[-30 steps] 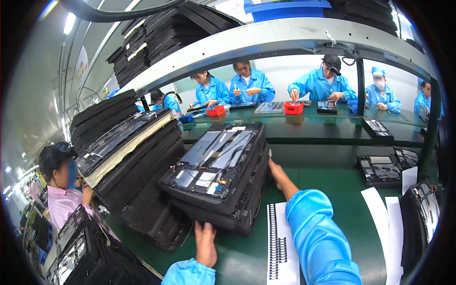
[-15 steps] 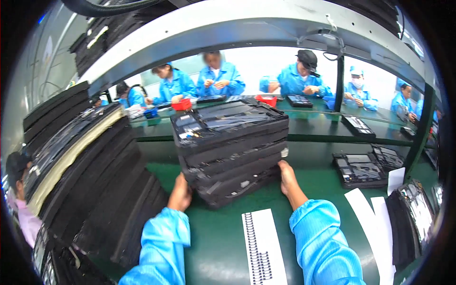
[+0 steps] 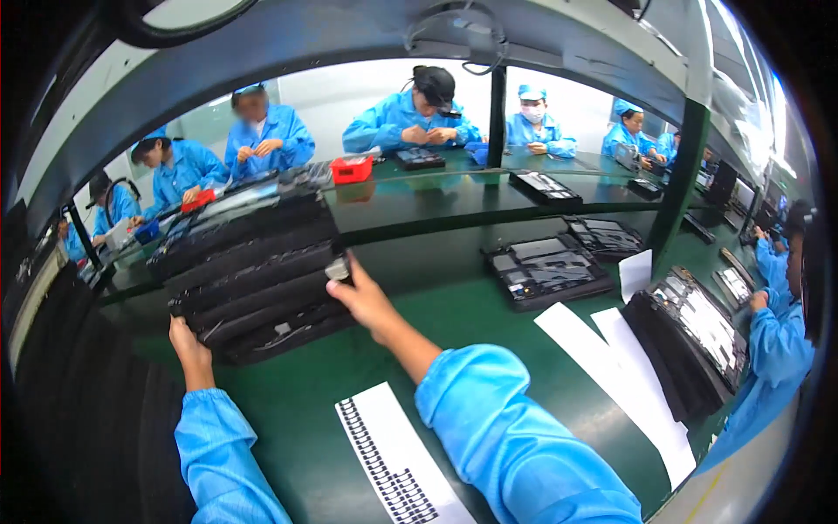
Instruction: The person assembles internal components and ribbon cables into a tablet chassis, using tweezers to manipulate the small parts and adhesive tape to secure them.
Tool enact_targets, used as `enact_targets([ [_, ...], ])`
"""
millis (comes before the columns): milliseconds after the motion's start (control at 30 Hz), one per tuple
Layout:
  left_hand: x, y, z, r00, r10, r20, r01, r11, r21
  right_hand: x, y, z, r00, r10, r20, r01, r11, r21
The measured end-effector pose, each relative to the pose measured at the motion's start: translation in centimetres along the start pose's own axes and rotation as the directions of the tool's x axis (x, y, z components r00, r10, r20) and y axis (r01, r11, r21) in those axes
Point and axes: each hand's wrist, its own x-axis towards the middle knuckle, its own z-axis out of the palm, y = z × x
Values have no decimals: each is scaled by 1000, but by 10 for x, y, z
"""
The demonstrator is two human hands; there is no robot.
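A stack of black foam trays (image 3: pixel 262 293), left of centre over the green bench, is gripped between my two hands. My left hand (image 3: pixel 191 354) is closed on its lower left corner, with the fingers partly hidden by the trays. At the right side my right hand (image 3: pixel 368 304) grips the stack, thumb in front beside a small greyish piece (image 3: pixel 337 269) on the edge. Dark flat parts lie in the top tray, blurred. Below the stack, a white strip sheet (image 3: pixel 397 454) with rows of small black pieces lies on the bench.
Tall dark stacks (image 3: pixel 87 402) stand at the left. To the right are parts trays (image 3: pixel 546 266), long white paper strips (image 3: pixel 602 375) and a black stack with silvery parts (image 3: pixel 685 341). A shelf beam (image 3: pixel 559 52) crosses overhead; co-workers in blue sit beyond the green bench (image 3: pixel 305 419).
The view has turned to the right. Both hands have carried the tray stack leftward relative to the white strip sheet. My right hand now sits higher on the stack's side.
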Motion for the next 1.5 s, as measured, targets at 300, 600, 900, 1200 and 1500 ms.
enact_targets([
  [300, -15, 17, -12, 979, 162, 122, -198, 896, 397, -17, -39, -34, 996, 23, -82, -59, 877, -476],
  [600, -207, -24, 160, 695, 7, 719, -536, 672, 511, -84, -101, -303, 749, -126, -651, -609, 257, -750],
  [900, -232, -161, 260, 643, -504, 577, -503, 289, 814, -102, -43, -316, 559, -73, -826, -813, 150, -563],
  [1200, -220, -70, 239, 795, -200, 573, 81, 971, 225, -88, -114, -278, 757, 16, -653, -188, 963, -194],
  [1500, -297, 21, 106, 521, -159, 838, -665, 539, 516, -198, -195, -217, 883, 237, -405, -125, 950, 285],
])
